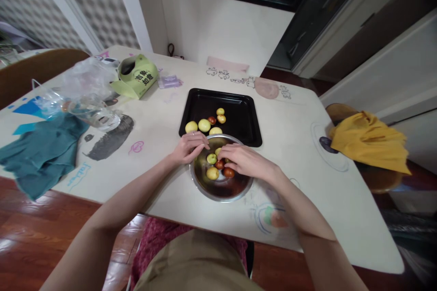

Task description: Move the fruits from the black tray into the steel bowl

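The round, shiny metal bowl (206,187) sits between and partly beneath the hands, its circular mouth facing up. Inside, nearer the person than the fingertips, lie a round yellow fruit (212,173) and a glossy, slightly oval red-brown fruit (228,172), the latter's long axis roughly crosswise. Just beyond both hands, the black rectangular tray (239,111) stretches its long axis left to right; the bowl's far rim hides part of its near edge. The left hand (190,147) is loosely curled at the bowl's left rim; whether it grips there cannot be told. The right hand (244,159) reaches in from the right, fingers bent over fruit they partly cover, so any grasp is hidden.
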Available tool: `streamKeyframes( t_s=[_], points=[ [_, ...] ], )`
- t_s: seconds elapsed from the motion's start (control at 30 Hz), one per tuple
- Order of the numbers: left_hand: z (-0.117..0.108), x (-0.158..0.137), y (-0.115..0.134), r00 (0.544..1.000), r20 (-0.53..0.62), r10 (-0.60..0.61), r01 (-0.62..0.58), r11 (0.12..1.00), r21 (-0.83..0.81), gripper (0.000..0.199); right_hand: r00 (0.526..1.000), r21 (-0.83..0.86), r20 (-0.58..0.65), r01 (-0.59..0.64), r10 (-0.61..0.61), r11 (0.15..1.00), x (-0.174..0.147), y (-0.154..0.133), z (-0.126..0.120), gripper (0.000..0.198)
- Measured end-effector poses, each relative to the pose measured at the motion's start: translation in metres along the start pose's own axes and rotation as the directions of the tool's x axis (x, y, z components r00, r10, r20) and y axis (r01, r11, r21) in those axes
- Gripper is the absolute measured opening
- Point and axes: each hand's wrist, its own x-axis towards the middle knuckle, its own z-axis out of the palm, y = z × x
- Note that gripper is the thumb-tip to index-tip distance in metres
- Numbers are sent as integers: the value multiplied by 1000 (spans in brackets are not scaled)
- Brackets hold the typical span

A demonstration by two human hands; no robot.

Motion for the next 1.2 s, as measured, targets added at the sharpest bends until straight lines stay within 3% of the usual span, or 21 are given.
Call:
streamKeyframes(
  t_s=[0.23,0.37,0.47,0.63,0.83,0.97,1.2],
  points=[
    [-1,1,1,1000,6,4,-4,1000,-3,33,986,-40,-165,-24,17,999,0,26,-8,14],
    [-1,1,1,1000,15,-12,12,1000,0,34,927,-26,-368,-93,77,995,2,54,-9,24],
    [-1,0,1,1000,14,-11,11,1000,-1,36,886,-7,-452,-121,105,993,8,78,-3,33],
    [0,0,0,1000,2,-5,5,1000,5,35,889,-31,-447,-122,96,992,29,111,10,53],
    [0,0,0,1000,-5,3,-3,1000,0,32,925,-21,-373,-83,69,996,47,128,23,67],
    [0,0,0,1000,2,-3,3,1000,2,33,910,-5,-405,-102,91,995,46,131,28,62],
    [0,0,0,1000,-2,1,-1,1000,-8,33,865,76,-476,-141,160,987,44,131,29,35]
  ],
)
